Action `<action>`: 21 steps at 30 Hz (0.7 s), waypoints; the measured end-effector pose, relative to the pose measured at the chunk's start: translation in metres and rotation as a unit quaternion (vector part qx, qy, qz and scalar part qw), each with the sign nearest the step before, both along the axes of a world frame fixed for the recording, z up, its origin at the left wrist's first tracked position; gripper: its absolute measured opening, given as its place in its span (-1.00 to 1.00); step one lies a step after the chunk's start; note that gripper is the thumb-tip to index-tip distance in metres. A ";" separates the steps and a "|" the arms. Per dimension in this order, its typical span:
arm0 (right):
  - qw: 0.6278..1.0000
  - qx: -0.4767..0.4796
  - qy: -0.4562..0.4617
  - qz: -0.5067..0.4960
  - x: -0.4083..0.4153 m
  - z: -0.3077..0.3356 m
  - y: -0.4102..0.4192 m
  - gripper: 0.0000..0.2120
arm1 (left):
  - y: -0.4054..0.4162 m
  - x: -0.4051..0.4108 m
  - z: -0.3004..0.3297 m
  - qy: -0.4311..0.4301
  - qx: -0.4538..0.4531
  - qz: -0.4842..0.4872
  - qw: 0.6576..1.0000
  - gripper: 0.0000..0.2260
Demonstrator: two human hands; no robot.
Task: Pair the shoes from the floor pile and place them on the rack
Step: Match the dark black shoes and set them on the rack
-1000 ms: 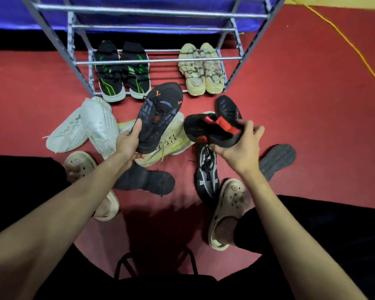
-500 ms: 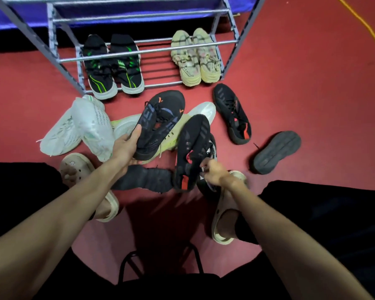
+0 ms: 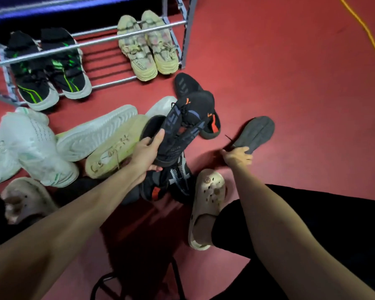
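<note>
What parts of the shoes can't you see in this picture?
All in the head view:
- Dark grey shoe gripped by the right hand: it lies sole up, so its top is hidden.
- Black shoe with orange marks held by the left hand: its heel is behind the palm.
- Black patterned shoe on the floor: mostly covered by the held shoe and blurred.
- White shoes: cut off by the left edge.

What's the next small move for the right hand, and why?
Probably lift the dark shoe and turn it over to check it against the one the left hand holds. The right hand already grips its heel, and it lies sole-up on the floor.
</note>
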State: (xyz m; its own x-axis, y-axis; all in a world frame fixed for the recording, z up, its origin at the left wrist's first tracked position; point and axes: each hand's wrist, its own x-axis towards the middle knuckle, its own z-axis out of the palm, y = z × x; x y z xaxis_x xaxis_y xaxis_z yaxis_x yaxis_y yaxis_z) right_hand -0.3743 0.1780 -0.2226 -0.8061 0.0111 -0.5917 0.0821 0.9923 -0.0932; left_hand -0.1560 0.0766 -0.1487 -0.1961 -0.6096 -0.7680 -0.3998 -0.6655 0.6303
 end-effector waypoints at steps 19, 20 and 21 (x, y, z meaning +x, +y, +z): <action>0.770 -0.460 -0.100 -0.431 0.025 -0.008 0.028 -0.82 | -0.001 0.000 -0.005 -0.034 -0.041 -0.016 0.998 -0.62; 0.772 -0.466 -0.110 -0.419 0.028 -0.007 0.030 -0.80 | -0.002 0.002 -0.004 -0.034 -0.047 -0.013 0.998 -0.64; 0.777 -0.470 -0.113 -0.404 0.031 -0.004 0.031 -0.77 | -0.002 0.003 -0.003 -0.033 -0.051 -0.012 0.998 -0.66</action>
State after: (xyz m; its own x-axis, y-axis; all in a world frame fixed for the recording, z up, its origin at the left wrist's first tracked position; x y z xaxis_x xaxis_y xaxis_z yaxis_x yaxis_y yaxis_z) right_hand -0.3433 0.2093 -0.2269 -0.6352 -0.0629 -0.7698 0.7619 0.1122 -0.6379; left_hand -0.1526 0.0743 -0.1513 -0.1628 -0.6818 -0.7132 -0.4566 -0.5887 0.6670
